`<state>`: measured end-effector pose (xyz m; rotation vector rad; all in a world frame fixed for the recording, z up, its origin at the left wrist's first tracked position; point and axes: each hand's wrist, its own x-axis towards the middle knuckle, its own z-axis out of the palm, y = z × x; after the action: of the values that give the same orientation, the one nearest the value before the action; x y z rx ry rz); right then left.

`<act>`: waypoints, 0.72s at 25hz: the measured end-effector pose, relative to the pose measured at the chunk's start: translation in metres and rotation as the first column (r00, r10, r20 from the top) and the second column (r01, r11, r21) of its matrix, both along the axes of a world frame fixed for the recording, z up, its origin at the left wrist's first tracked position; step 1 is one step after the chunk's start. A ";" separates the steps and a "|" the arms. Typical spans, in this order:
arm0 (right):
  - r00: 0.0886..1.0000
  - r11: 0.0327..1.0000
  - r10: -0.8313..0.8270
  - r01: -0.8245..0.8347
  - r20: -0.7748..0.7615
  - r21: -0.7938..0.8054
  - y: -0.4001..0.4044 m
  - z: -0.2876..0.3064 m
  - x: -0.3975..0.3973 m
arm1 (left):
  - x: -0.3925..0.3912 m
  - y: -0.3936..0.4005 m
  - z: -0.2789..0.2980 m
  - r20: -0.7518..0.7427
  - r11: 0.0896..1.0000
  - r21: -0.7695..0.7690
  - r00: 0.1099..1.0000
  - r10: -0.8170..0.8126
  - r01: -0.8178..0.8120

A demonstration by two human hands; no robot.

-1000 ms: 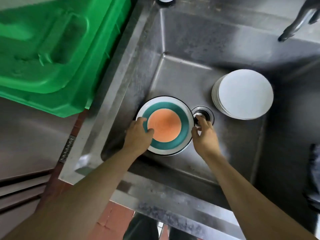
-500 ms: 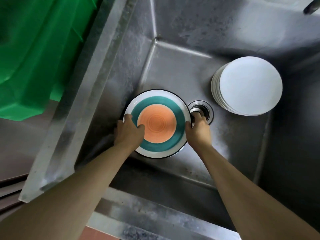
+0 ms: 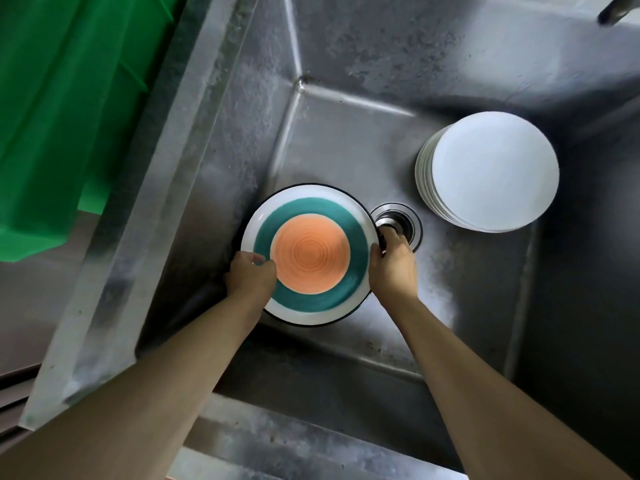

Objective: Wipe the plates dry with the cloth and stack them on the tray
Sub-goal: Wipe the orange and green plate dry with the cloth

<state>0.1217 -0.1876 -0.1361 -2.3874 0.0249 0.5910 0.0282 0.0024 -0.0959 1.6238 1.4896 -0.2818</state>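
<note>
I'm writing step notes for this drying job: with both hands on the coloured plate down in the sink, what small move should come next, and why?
Probably lift the coloured plate straight up out of the sink. The left hand and right hand already grip opposite rims, and no cloth or tray is in view down here, so wiping has to happen elsewhere.

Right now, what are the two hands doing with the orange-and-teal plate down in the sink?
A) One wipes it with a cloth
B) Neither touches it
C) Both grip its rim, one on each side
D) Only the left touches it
C: the left hand and the right hand each curl over opposite edges of the orange-and-teal plate, and no cloth is in view.
</note>
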 end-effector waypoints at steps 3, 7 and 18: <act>0.999 0.998 -0.050 0.050 0.015 0.034 -0.010 0.008 0.001 | 0.000 -0.006 0.003 0.042 0.999 0.016 0.998 0.038 -0.038; 0.990 0.990 -0.143 0.143 0.015 0.022 -0.030 0.024 0.000 | 0.002 -0.010 0.013 0.156 0.991 0.032 0.980 0.123 -0.130; 0.909 0.916 -0.372 0.392 -0.188 0.082 -0.074 0.062 -0.018 | 0.013 -0.042 0.098 0.434 0.985 -0.172 0.897 0.086 -0.012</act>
<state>0.1034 -0.2614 -0.0741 -2.1301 0.5084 0.5835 0.0407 -0.0396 0.0021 1.3989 1.1251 -0.0025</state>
